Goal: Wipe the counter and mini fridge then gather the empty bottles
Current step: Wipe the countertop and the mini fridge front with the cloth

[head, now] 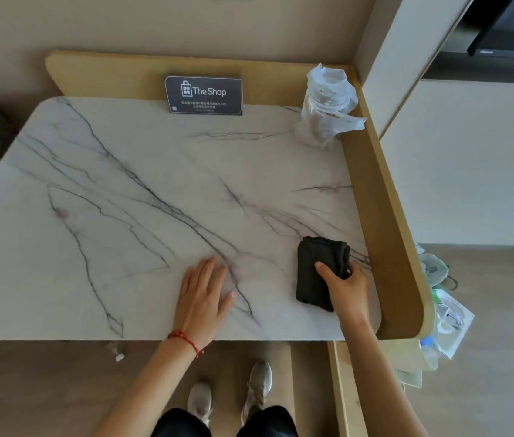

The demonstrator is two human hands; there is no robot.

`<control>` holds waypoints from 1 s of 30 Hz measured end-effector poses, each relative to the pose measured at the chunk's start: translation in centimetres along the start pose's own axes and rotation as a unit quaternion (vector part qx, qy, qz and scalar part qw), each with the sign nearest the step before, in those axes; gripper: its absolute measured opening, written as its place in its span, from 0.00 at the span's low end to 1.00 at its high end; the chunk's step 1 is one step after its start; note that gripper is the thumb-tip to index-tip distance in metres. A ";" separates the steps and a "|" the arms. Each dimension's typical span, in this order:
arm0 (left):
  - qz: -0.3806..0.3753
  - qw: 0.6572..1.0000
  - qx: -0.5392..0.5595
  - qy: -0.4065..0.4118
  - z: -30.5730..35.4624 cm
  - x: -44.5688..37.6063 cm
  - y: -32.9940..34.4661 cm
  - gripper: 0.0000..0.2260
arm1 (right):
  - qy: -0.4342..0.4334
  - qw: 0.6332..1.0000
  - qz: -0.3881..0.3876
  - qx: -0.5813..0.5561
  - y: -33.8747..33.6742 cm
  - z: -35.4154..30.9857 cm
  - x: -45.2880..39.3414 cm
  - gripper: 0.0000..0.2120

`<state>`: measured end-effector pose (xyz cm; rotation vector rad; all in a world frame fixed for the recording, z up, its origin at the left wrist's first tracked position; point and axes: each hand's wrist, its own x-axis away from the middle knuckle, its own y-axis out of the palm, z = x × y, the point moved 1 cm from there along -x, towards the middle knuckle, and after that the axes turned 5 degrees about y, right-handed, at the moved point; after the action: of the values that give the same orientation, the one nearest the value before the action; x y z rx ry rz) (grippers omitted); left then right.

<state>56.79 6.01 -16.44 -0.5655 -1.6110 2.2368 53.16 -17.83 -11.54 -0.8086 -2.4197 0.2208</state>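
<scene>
A white marble counter with dark veins fills the view. A folded black cloth lies on it near the front right corner. My right hand grips the cloth's right side, thumb on top, pressing it to the counter. To the left of the cloth, my left hand rests flat on the marble with its fingers spread and nothing in it. Plastic bottles and wrappers lie on the floor beyond the counter's right wall. The mini fridge is not visible.
A dark "The Shop" sign leans on the wooden back ledge. A crumpled white plastic bag stands in the back right corner. A raised wooden wall borders the right side. My feet are below the front edge.
</scene>
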 end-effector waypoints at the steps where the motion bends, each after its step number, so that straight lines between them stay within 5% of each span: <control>1: 0.002 1.000 -0.003 -0.003 -0.1 0.5 -0.2 0.21 | -0.003 1.000 -0.001 -0.007 0.1 0.2 0.6 0.18; 20: -0.022 0.996 0.031 0.077 -9.2 17.2 -5.4 0.21 | -0.066 0.991 0.000 -0.112 8.6 8.7 20.9 0.13; 30: -0.015 0.998 0.051 0.032 -11.3 19.3 -0.3 0.24 | -0.038 0.993 0.024 -0.107 10.7 16.2 19.4 0.14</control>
<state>45.59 24.64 -21.75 -0.5763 -1.4568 2.2408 36.70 2.71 -19.22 -0.9682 -2.5268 0.0104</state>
